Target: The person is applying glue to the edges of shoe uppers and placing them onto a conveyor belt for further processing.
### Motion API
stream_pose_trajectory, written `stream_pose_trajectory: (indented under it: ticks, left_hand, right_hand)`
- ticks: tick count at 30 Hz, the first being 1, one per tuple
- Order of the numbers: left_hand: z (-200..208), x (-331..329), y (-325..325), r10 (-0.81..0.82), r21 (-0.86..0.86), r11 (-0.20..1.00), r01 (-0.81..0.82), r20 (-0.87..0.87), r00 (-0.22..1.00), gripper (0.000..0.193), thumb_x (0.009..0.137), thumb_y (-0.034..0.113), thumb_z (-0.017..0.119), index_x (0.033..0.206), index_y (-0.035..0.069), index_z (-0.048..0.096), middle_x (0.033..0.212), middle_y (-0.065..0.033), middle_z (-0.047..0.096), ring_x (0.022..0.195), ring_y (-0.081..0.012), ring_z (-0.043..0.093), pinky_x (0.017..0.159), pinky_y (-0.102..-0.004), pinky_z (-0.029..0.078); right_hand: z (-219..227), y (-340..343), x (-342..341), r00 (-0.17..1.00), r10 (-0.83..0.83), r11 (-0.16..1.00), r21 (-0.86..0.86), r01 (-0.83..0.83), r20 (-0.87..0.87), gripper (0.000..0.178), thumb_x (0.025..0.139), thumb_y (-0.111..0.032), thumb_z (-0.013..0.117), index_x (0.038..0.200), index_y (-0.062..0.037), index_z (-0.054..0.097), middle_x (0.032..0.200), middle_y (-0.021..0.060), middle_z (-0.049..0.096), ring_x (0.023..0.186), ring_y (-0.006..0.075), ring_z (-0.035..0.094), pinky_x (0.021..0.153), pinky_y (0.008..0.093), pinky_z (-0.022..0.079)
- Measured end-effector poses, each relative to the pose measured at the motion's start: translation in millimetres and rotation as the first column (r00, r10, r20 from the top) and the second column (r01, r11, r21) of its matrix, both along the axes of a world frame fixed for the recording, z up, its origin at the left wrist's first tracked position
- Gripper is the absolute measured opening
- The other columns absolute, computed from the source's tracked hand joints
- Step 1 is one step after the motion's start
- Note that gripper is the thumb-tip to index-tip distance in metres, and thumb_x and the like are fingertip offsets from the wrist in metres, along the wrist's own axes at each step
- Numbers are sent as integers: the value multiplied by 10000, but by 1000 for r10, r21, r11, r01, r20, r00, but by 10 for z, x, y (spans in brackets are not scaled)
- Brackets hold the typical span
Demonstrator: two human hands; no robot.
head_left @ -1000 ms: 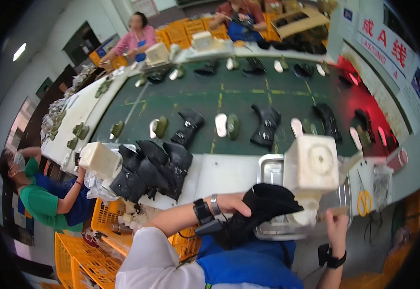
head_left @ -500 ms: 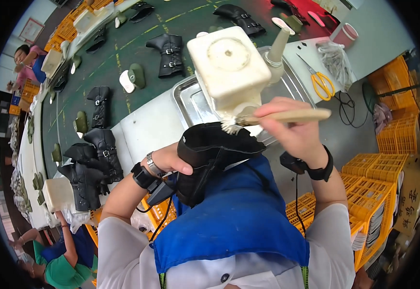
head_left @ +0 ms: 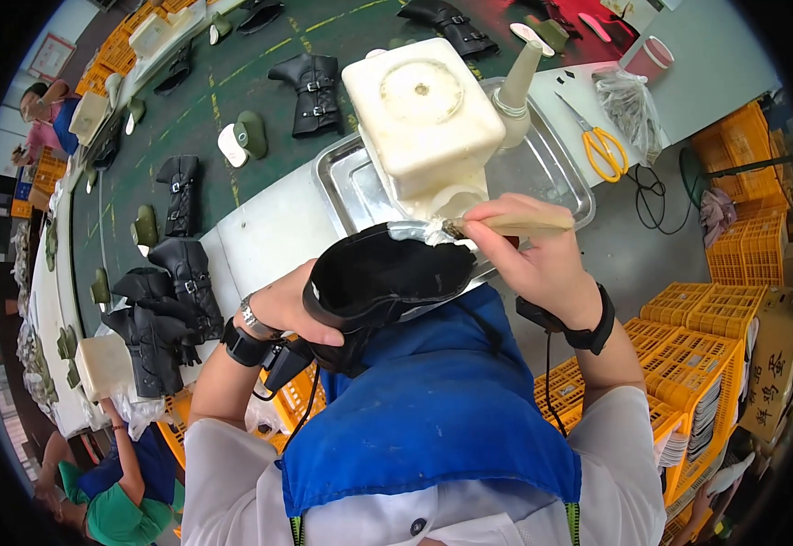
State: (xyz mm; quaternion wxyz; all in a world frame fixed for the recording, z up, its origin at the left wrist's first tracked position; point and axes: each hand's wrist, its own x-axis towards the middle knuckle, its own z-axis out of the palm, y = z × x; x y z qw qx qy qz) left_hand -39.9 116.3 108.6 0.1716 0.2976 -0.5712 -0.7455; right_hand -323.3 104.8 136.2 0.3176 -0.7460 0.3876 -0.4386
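My left hand (head_left: pixel 292 305) is closed around a black boot (head_left: pixel 387 278), held over my blue apron with its broad dark face toward me. In my right hand (head_left: pixel 542 273) is a brush with a pale wooden handle (head_left: pixel 533 221), gripped between thumb and fingers. Its white-coated bristles (head_left: pixel 436 232) touch the boot's far edge, where a wet whitish streak shows. Just beyond stands a white plastic glue pot (head_left: pixel 424 114) with an opening low on its near side. The pot sits in a metal tray (head_left: pixel 337 177), beside a squeeze bottle (head_left: pixel 515 100).
Yellow-handled scissors (head_left: pixel 601 150) and a plastic bag (head_left: pixel 631 114) lie right of the tray. A green conveyor belt (head_left: pixel 233 205) carries black boots (head_left: pixel 310 96) and green-and-pink pieces (head_left: pixel 246 136). Yellow crates (head_left: pixel 688 355) stand at right. Two co-workers are at left, one in green (head_left: pixel 128 505).
The boot has tilted, showing more of its broad dark face. The brush has shifted slightly left along its far edge, where a whitish streak now shows.
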Motion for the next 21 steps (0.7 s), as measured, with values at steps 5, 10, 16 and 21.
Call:
stream_pose_trajectory:
  ticks: [5,10,16,21]
  left_hand:
    - [208,-27,29,21,-315,948,40,189,982,894,537,191,797,1283,-15,349,1144,-98,536,1043,-164,501,917,-283,380]
    - [221,-120,194,164,-483,875,-48,202,965,886,543,161,793,1286,-11,342,1128,-135,548,1046,-203,527,912,-289,393]
    - [114,-268,352,468,-815,563,-137,178,866,846,558,158,790,1266,-20,362,1071,-156,558,957,-289,555,839,-335,415]
    - [31,-313,401,584,-931,357,-74,160,796,796,560,154,777,1226,-50,391,1016,-148,565,888,-301,555,772,-353,413]
  right_hand:
    - [27,-77,128,998,-61,998,13,61,-30,62,754,-59,633,786,-9,615,648,94,585,487,191,543,465,269,419]
    - [-22,-200,235,995,-85,988,-132,77,-55,99,755,-92,627,724,-5,591,572,110,541,481,263,531,448,327,407]
    - [-9,-250,313,992,-99,988,-128,88,-80,125,753,-113,633,695,-13,588,577,117,545,495,273,543,451,333,411]
    - [-8,-288,341,997,-73,990,-127,69,-22,134,757,-108,635,689,-2,588,555,108,546,466,240,528,446,305,411]
